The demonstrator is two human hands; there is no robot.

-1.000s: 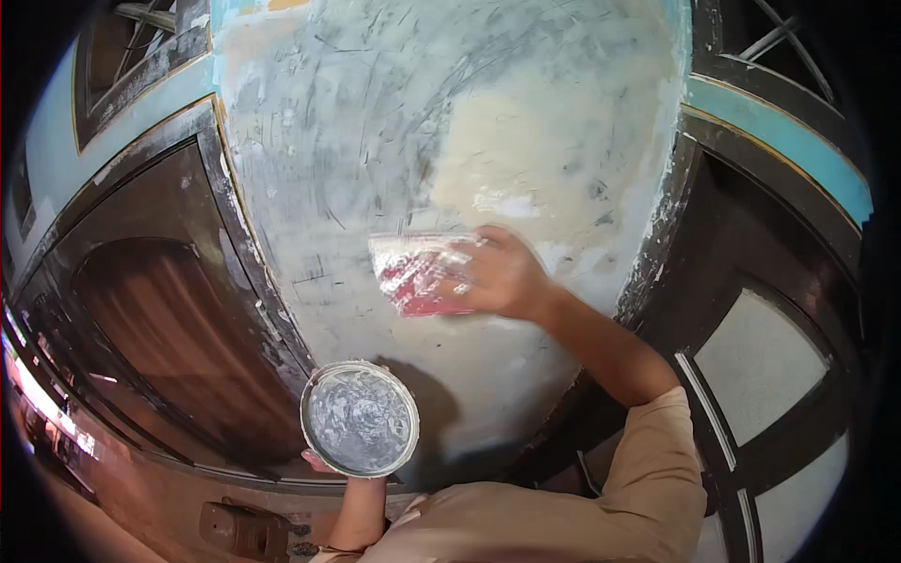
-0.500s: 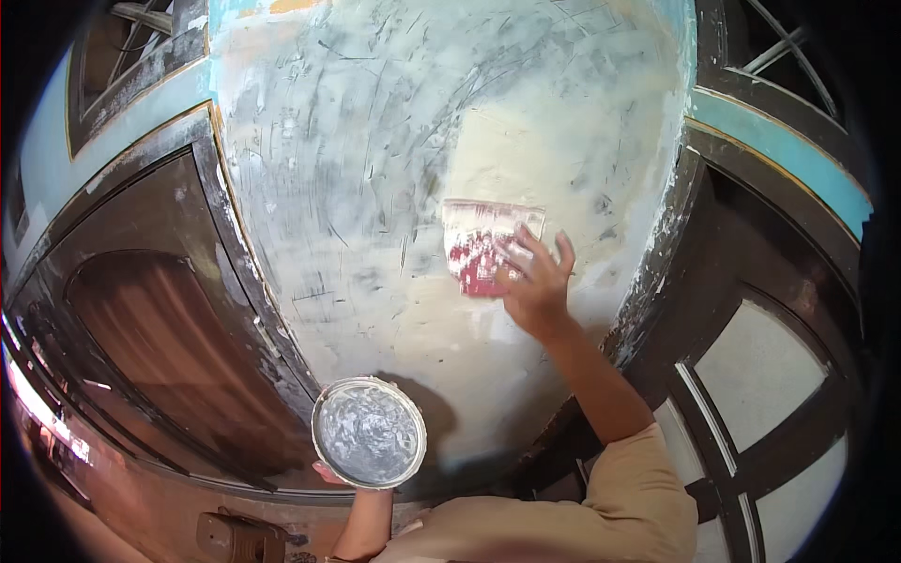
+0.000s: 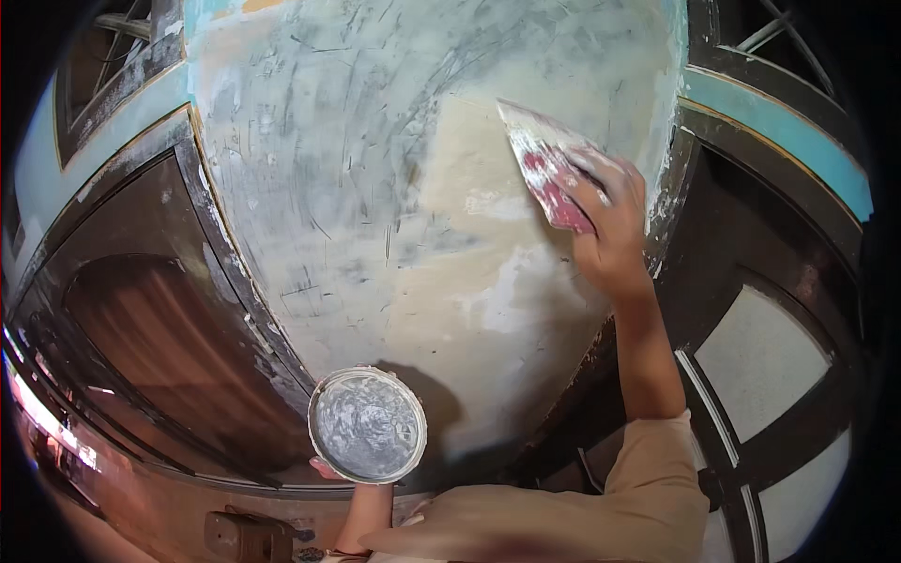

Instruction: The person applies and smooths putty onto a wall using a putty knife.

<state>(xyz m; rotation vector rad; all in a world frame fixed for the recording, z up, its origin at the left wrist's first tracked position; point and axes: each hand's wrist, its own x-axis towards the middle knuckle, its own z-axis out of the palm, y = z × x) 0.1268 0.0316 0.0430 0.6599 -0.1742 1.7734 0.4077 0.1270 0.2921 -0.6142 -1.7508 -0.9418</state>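
My right hand (image 3: 615, 220) is closed round a red putty spreader (image 3: 556, 169) smeared with white. The blade is tilted, its long edge against or just off the wall (image 3: 357, 169); I cannot tell which. Around it the wall carries a fresh cream coat, with grey, scratched patches to its left. Low in front, my left hand (image 3: 326, 468) supports a round, shallow pan (image 3: 367, 425) from beneath. Greyish-white paste streaks the pan's inside, and its rim is crusted. Most of the left hand's fingers are hidden under the pan.
A dark wooden door (image 3: 141, 328) with a curved panel flanks the wall on the left. On the right stands another dark door (image 3: 751, 366) with pale panes. A brown stool-like object (image 3: 246, 537) sits on the floor at lower left.
My right hand and the spreader have moved up and to the right, and the blade has turned from flat to slanted. The pan in my left hand has barely shifted.
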